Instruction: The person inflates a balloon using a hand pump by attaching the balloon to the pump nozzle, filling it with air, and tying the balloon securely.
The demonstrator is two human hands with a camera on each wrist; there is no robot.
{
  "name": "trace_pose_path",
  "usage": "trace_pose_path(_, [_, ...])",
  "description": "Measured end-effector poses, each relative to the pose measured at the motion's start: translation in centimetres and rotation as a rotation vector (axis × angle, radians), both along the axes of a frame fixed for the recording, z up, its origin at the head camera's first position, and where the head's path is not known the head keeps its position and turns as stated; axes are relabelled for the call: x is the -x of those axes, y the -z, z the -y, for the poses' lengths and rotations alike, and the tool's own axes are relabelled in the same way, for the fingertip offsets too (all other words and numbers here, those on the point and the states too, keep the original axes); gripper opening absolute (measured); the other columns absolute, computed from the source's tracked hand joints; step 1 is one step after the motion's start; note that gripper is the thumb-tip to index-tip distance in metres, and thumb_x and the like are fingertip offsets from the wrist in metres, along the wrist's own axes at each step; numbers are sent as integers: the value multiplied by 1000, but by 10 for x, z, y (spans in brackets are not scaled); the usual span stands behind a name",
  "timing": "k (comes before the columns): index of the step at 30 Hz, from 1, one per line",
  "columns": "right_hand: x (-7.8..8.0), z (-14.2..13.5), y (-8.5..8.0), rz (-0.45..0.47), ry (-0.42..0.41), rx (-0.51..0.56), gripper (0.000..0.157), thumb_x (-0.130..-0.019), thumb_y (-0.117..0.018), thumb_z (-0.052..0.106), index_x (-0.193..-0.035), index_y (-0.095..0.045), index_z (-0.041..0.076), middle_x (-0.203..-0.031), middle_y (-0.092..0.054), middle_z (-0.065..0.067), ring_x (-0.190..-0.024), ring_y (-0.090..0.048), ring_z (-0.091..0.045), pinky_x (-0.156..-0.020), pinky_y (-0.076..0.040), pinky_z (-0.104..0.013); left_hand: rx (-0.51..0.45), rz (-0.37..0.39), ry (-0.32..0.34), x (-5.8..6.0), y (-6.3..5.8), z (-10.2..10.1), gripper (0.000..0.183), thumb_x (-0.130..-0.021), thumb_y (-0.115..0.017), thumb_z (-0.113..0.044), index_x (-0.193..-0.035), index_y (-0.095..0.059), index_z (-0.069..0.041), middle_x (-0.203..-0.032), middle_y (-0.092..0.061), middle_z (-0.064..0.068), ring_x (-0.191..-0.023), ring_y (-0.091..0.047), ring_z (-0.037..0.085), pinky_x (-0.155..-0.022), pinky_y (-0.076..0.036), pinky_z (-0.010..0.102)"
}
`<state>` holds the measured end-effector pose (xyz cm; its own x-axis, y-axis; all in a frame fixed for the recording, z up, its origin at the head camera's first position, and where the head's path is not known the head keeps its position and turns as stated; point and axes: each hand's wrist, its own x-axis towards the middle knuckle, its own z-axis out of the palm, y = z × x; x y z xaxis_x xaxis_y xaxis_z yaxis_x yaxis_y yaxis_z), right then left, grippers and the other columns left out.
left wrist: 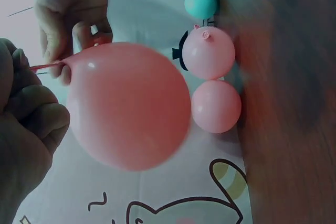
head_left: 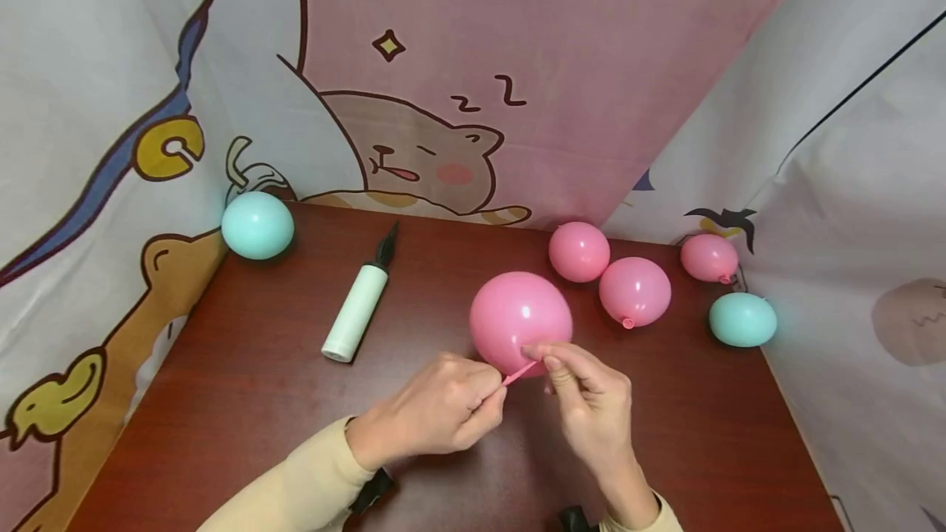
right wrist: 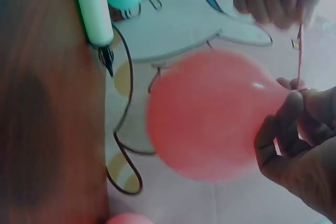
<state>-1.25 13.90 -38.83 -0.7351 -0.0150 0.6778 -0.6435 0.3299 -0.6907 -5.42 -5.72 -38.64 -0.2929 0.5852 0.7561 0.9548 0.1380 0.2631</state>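
Observation:
Between my two hands is an inflated pink balloon [head_left: 521, 318], its neck stretched out into a thin strip. My left hand [head_left: 451, 405] pinches the far end of that neck [head_left: 520, 373], its fingers curled in. With thumb and fingertips my right hand [head_left: 591, 401] pinches the neck close to the balloon's body. In the left wrist view the round balloon [left wrist: 131, 108] hangs beyond both hands, and the neck runs taut from one to the other. The right wrist view shows the same stretched neck [right wrist: 300, 59] between the hands.
A white hand pump [head_left: 355, 314] with a black nozzle lies left on the brown table [head_left: 259, 401]. A teal balloon [head_left: 258, 225] sits at the back left. At the right are pink balloons [head_left: 580, 252] [head_left: 636, 290] [head_left: 709, 258] and another teal balloon [head_left: 742, 320]. Printed cloth [head_left: 576, 64] surrounds the table.

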Motion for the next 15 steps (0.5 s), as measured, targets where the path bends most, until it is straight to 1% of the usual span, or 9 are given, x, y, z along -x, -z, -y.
trace_pose_path(3, [-2, 2, -1, 31, -46, 1, 27, -86, -63, -24, -102, -76, -5, -97, -76, -15, -62, -58, -10, -56, -50, -19, 2, 12, -24, 2, 4, -3, 34, -98, -47, -6, -65, -43, -13, -58, -36, -6, -52, -30, 1, -52, -23, 10])
trace_pose_path(6, [-2, 5, -1, 61, -81, -6, 30, -86, -62, -24, -106, -75, -5, -102, -76, -16, -59, -57, -10, -53, -50, -19, 25, 4, -79, 9, 7, -8, 32, -99, -48, -8, -68, -46, -12, -59, -36, -6, -53, -29, 1, -51, -23, 11])
trace_pose_path(9, [-3, 6, 1, 104, -100, -17, 35, -87, -59, -25, -113, -74, -7, -111, -74, -18, -56, -57, -11, -53, -50, -20, 66, -10, -141, 15, 10, -11, 32, -103, -49, -11, -71, -48, -12, -61, -36, -5, -55, -28, 3, -51, -24, 14])
trace_pose_path(11, [-4, 6, 3, 141, -117, -19, 40, -87, -57, -24, -121, -71, -7, -119, -71, -20, -57, -58, -11, -54, -51, -20, 96, -22, -185, 18, 11, -12, 32, -105, -51, -13, -73, -49, -12, -63, -36, -5, -57, -29, 5, -52, -26, 17])
trace_pose_path(15, [-5, 7, 6, 186, -167, -9, 50, -85, -55, -25, -132, -63, -9, -129, -63, -24, -60, -60, -15, -57, -52, -22, 152, -9, -267, 22, 13, -13, 29, -103, -62, -18, -76, -53, -12, -66, -39, -4, -60, -36, 8, -56, -34, 22])
